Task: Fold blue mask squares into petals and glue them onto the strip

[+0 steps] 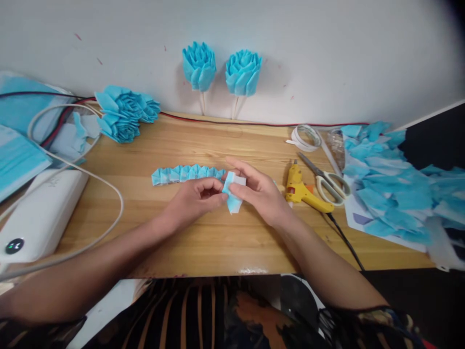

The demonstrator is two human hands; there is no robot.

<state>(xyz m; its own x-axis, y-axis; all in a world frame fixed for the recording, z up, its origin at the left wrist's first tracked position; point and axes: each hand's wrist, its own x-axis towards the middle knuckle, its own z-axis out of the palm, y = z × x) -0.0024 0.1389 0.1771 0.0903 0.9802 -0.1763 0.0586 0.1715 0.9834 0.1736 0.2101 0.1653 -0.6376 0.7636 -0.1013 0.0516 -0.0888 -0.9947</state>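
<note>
Both my hands meet over the middle of the table around a small folded piece of blue and white fabric (232,196). My left hand (198,196) pinches its left edge between thumb and fingers. The thumb of my right hand (259,191) presses on its front, with the fingers behind it. Just beyond my hands lies a row of folded blue pieces (181,173), its right end partly hidden by my fingers. To the right of my right hand rests a yellow hot glue gun (300,186) on its side.
Scissors (325,179) and a tape roll (305,137) lie behind the glue gun. Blue fabric pieces (388,179) pile up at right. Two blue flowers on sticks (199,67) lean against the wall; more flowers (125,111) lie at left. A white power bank (43,213) and looping cable (118,186) occupy the left.
</note>
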